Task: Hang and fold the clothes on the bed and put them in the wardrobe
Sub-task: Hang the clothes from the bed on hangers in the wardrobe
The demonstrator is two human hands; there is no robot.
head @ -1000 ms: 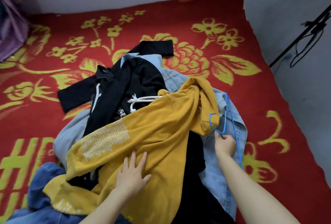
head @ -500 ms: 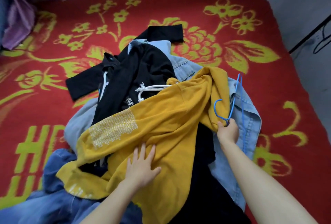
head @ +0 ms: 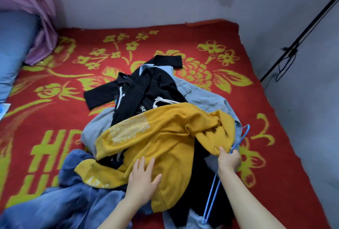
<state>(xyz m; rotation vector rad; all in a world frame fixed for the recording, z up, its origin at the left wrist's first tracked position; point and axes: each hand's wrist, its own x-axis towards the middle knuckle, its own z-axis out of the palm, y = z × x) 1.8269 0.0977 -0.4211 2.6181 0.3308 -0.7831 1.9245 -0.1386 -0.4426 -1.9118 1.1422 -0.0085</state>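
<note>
Clothes [head: 150, 89]: piled on the bed [head: 55, 111], yellow top [head: 165, 137] uppermost.
Left hand [head: 142, 177]: flat, fingers spread, on the yellow top.
Right hand [head: 229, 160]: grips blue hanger [head: 212, 197] at the yellow top's right edge.
Next: I'd pin the cloth and feed the hanger in gently.

Bed [head: 275, 137]: covered edge to edge by a red blanket [head: 183, 36] with a yellow-green flower pattern and large lettering at the near left. Lying directly on it:
- Centre: a black garment [head: 99, 96], one sleeve spread flat to the left.
- A pale denim jacket [head: 201, 96] beneath it.
- Near left: blue jeans [head: 69, 205], crumpled.
- Far left: a blue pillow [head: 14, 49], with a pink curtain [head: 42, 49] end resting beside it.
</note>
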